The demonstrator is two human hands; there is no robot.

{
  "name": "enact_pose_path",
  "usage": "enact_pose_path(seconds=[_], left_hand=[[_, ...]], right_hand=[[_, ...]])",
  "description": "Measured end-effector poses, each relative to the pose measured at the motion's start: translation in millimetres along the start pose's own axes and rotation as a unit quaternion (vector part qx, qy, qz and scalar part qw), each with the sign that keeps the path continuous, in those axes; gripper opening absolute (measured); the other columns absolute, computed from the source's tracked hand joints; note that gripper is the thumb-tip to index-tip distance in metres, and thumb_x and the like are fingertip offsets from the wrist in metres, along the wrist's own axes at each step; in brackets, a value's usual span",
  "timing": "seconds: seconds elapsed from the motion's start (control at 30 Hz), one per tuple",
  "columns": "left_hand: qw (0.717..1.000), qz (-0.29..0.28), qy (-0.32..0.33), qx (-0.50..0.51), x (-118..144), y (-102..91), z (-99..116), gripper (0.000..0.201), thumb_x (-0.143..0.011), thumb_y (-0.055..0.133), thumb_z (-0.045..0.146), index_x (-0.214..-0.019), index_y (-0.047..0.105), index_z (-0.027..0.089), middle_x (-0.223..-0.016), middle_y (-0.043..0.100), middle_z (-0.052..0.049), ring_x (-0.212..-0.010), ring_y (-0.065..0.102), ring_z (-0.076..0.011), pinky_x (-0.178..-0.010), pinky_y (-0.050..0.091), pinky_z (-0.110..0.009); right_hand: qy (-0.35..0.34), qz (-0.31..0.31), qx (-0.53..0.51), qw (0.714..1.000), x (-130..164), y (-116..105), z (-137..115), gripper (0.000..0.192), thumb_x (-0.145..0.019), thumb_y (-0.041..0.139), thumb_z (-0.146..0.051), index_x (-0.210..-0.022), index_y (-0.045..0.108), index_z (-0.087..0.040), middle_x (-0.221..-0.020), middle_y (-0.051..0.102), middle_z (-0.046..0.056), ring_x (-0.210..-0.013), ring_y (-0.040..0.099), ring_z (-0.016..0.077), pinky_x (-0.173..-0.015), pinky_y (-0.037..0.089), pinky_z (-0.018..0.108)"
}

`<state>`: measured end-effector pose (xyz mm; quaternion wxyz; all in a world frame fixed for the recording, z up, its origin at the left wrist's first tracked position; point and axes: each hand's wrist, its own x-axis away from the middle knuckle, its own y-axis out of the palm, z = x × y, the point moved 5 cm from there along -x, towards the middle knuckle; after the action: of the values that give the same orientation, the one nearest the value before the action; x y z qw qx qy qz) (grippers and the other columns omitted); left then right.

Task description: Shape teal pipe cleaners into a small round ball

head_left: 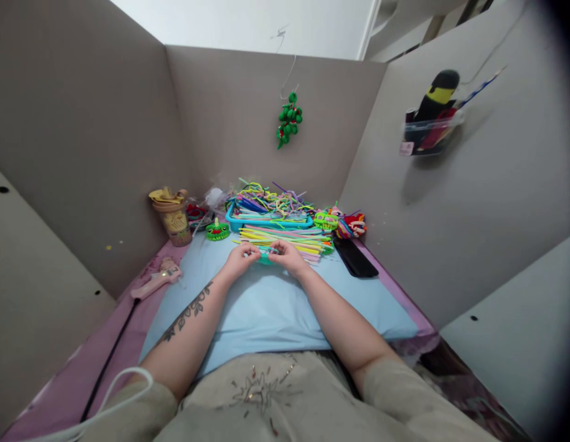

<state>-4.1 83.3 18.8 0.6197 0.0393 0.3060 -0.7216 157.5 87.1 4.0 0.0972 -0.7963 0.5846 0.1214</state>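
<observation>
Between my hands is a small turquoise piece (pixel 265 256) that looks like bent pipe cleaner, held above the light blue cloth (pixel 261 307). My left hand (pixel 242 258) pinches its left side, fingers closed. On the right side, my right hand (pixel 288 256) is closed on the same piece. Its exact shape is partly hidden by my fingers. Just beyond my hands lies a row of straight pipe cleaners (pixel 285 238) in yellow, pink and pale green. Behind them a blue tray (pixel 230 220) holds a tangled heap of coloured pipe cleaners (pixel 276 199).
Left are a tan cup (pixel 174 221), a pink glue gun (pixel 158 282) with its black cord, and a green figure (pixel 217 230). Right are a black phone-like slab (pixel 356 258) and colourful pieces (pixel 352 225). Grey panels surround the table; a green ornament (pixel 289 120) and a clear bin (pixel 432 132) hang there.
</observation>
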Motion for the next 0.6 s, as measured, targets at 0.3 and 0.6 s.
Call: enact_pose_path(seconds=[0.3, 0.6], left_hand=[[0.993, 0.022, -0.099, 0.054, 2.0, -5.2, -3.1, 0.03, -0.068, 0.063, 0.038, -0.085, 0.066, 0.014, -0.076, 0.065, -0.004, -0.063, 0.054, -0.0132, -0.06, 0.043, -0.025], [0.999, 0.003, -0.017, -0.037, 0.4, -1.8, -2.3, 0.023, -0.072, 0.058, 0.029, -0.087, 0.069, 0.016, -0.092, 0.067, -0.007, -0.08, 0.059, -0.0171, -0.065, 0.047, -0.026]], right_hand=[[-0.027, -0.036, 0.171, 0.984, 1.4, -9.1, -1.2, 0.022, -0.063, 0.06, -0.017, -0.085, 0.059, -0.019, -0.085, 0.061, -0.001, -0.077, 0.055, 0.0137, -0.072, 0.042, 0.026], [-0.037, 0.286, 0.386, 0.876, 3.1, -84.5, -16.1, 0.029, -0.067, 0.039, -0.009, -0.081, 0.065, -0.015, -0.091, 0.064, 0.008, -0.093, 0.053, 0.0218, -0.087, 0.039, 0.035]])
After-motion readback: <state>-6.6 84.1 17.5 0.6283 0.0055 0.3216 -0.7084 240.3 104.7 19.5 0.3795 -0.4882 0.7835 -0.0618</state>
